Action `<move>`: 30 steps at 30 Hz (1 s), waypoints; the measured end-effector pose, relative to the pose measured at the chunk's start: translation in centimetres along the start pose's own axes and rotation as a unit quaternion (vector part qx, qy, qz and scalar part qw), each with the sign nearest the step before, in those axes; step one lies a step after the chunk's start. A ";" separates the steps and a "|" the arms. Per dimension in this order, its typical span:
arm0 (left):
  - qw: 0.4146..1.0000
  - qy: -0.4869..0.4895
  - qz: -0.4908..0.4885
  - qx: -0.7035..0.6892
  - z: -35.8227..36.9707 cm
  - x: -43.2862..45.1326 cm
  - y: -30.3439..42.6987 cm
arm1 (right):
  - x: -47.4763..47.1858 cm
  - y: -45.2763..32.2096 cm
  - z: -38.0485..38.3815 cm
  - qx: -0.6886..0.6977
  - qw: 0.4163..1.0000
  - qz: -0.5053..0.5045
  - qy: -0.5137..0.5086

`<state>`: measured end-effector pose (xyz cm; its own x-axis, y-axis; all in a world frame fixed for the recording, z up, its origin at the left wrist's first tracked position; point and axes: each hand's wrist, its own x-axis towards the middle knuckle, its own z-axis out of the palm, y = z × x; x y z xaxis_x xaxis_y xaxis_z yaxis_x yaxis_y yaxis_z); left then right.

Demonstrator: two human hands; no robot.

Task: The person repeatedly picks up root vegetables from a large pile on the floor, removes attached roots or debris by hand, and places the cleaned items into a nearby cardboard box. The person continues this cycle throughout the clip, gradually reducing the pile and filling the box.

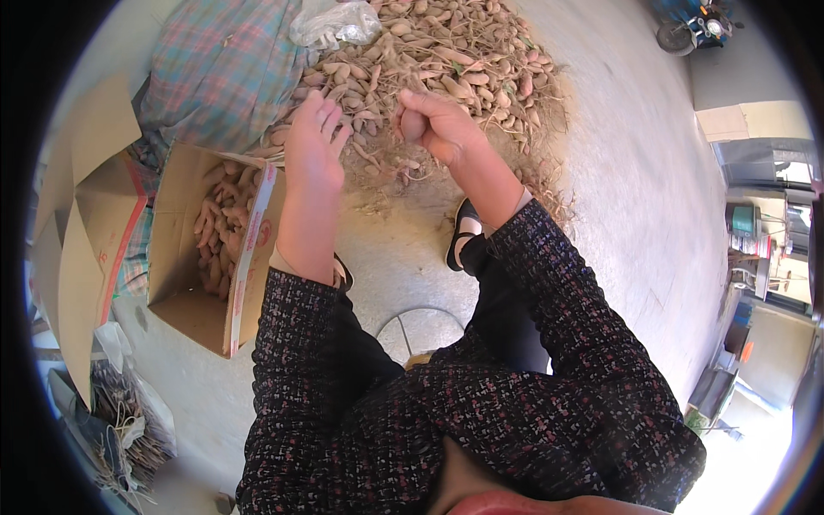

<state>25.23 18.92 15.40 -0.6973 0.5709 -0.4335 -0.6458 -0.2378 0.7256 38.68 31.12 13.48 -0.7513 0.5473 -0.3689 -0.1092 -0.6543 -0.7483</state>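
Note:
My right hand (450,125) is closed around a small sweet potato (414,125), held above the near side of a large heap of sweet potatoes (463,58). The heap is tangled with thin roots, dry stalks and soil. My left hand (314,145) is raised between the heap and a cardboard box, its fingers somewhat apart and nothing seen in it. To the left, the open cardboard box (187,302) holds a layer of loose sweet potatoes (225,222) toward its far side.
A plaid cloth (212,71) covers something bulky behind the box, with a clear plastic bag (336,26) beside it. Another opened carton (96,257) stands at far left, above a bundle of dry stalks (129,412). A round floor cover (421,331) lies between my legs. A motorcycle (698,26) is parked far right.

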 end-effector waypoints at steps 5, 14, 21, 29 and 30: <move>0.899 -0.242 -0.082 0.354 1.2 -1.5 -0.8 | -0.2 -1.9 -0.5 0.127 0.992 -0.008 0.017; 0.915 -0.164 0.088 0.357 3.5 -1.2 -5.0 | -0.2 -1.4 0.6 0.033 0.997 -0.070 0.006; 0.790 -0.130 0.258 0.540 2.7 -0.7 -3.7 | -0.4 -1.2 1.4 0.016 0.998 -0.062 0.008; 0.931 -0.249 -0.027 0.267 3.2 -1.8 -1.8 | -1.3 -1.4 1.4 -0.181 0.961 -0.209 0.007; 0.927 -0.262 -0.039 0.264 3.1 -1.6 -1.7 | -1.4 -1.4 1.4 -0.210 0.949 -0.235 0.009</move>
<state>28.42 20.81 16.51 -0.3188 0.9064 -0.2772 -0.3489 0.1597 0.9235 38.98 30.57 15.83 -0.6716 0.7389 0.0536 -0.1582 -0.0724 -0.9847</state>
